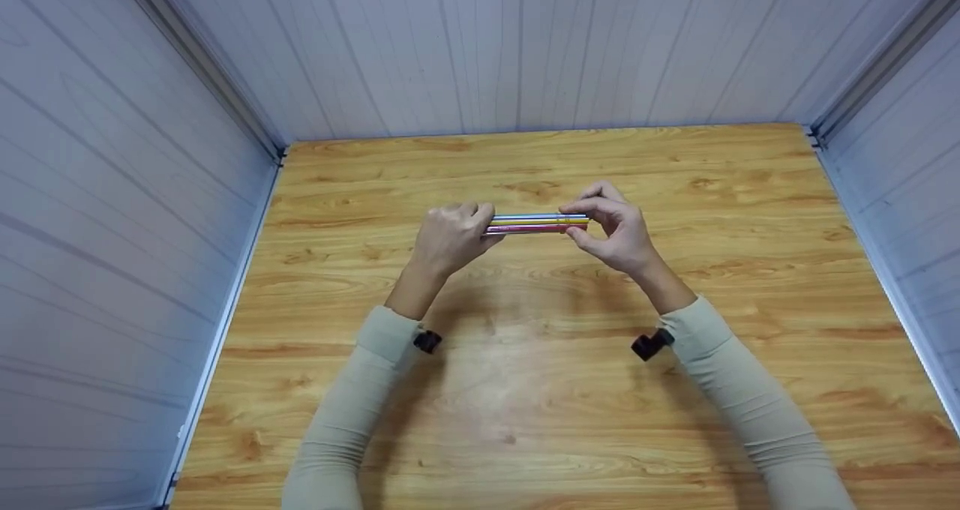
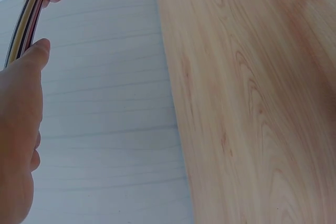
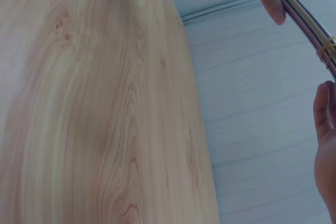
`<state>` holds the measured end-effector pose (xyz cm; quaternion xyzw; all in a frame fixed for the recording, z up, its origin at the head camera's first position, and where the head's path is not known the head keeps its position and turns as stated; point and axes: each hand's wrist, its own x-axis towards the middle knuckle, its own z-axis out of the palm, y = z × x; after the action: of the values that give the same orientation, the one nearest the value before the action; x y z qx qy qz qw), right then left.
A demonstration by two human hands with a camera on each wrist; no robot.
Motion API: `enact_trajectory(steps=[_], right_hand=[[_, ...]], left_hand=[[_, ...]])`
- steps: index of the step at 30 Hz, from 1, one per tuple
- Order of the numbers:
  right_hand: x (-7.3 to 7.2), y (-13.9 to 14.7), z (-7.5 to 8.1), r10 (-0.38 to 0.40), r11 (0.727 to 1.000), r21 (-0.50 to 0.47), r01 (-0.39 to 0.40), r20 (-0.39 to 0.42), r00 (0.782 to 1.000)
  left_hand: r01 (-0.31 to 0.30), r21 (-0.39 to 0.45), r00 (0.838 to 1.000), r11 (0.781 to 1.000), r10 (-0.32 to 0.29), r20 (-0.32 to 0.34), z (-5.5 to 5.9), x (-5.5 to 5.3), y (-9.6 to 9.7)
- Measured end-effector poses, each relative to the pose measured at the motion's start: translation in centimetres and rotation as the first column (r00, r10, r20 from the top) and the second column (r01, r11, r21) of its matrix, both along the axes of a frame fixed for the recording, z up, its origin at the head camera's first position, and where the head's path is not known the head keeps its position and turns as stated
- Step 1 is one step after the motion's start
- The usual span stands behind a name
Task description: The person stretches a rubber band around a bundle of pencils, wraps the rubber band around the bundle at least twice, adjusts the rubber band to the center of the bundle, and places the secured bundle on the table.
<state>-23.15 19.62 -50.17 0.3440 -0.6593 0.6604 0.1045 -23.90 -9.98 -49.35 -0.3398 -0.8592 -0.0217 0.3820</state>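
Note:
A bundle of slim, pencil-like sticks (image 1: 525,223) in blue, yellow, red and other colours is held level above the table. My left hand (image 1: 454,232) grips its left end, the knuckles on top and the thumb along the near side. A thin yellowish rubber band (image 3: 326,50) is wound around the bundle close to its right end. There my right hand (image 1: 615,229) pinches the banded end between thumb and fingers. In the left wrist view, the left thumb (image 2: 38,53) lies along the sticks (image 2: 26,22). The left end of the bundle is hidden inside the left hand.
The wood-grain table (image 1: 510,390) lies beneath both hands. Pale panels enclose it: a back wall (image 1: 480,52), a left wall (image 1: 112,232) and a right wall (image 1: 900,180). Small black wrist cameras stick out at the left cuff (image 1: 386,337) and the right cuff (image 1: 694,330).

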Motion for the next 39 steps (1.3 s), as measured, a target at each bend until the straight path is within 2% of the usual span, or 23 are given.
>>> enact_trajectory(steps=[10, 18, 23, 30, 32, 34, 39], right_hand=[[-0.1, 0.7, -0.2, -0.017, 1.0, 0.009, 0.017, 0.011, 1.0], [0.1, 1.0, -0.2, -0.006, 1.0, 0.023, 0.005, 0.044, 0.999], [0.1, 1.1, 0.0, -0.01, 1.0, 0.026, 0.008, 0.066, 0.998], [0.2, 0.3, -0.1, 0.055, 0.997, 0.051, -0.058, 0.059, 0.997], [0.2, 0.2, -0.1, 0.058, 0.997, 0.057, -0.061, 0.056, 0.997], [0.1, 0.3, 0.0, 0.053, 0.996, 0.064, -0.056, 0.052, 0.997], [-0.2, 0.7, 0.3, 0.066, 0.997, 0.038, -0.068, 0.051, 0.997]], left_hand=[[-0.02, -0.015, 0.998, 1.0, 0.02, 0.059, -0.3, 0.1, -0.3], [0.031, -0.022, 0.996, 0.999, -0.029, 0.085, 0.0, 0.6, -0.3], [0.041, -0.024, 0.992, 0.999, -0.038, 0.117, 0.2, 0.8, -0.2], [0.065, -0.013, 0.988, 0.998, -0.063, 0.141, 0.3, 1.0, 0.6], [0.082, -0.005, 0.983, 0.997, -0.08, 0.168, 0.3, 1.0, 0.6], [0.11, 0.023, 0.97, 0.994, -0.112, 0.217, 0.4, 1.1, 0.5], [0.177, 0.139, 0.915, 0.974, -0.215, 0.341, 0.5, 1.0, 0.4]])
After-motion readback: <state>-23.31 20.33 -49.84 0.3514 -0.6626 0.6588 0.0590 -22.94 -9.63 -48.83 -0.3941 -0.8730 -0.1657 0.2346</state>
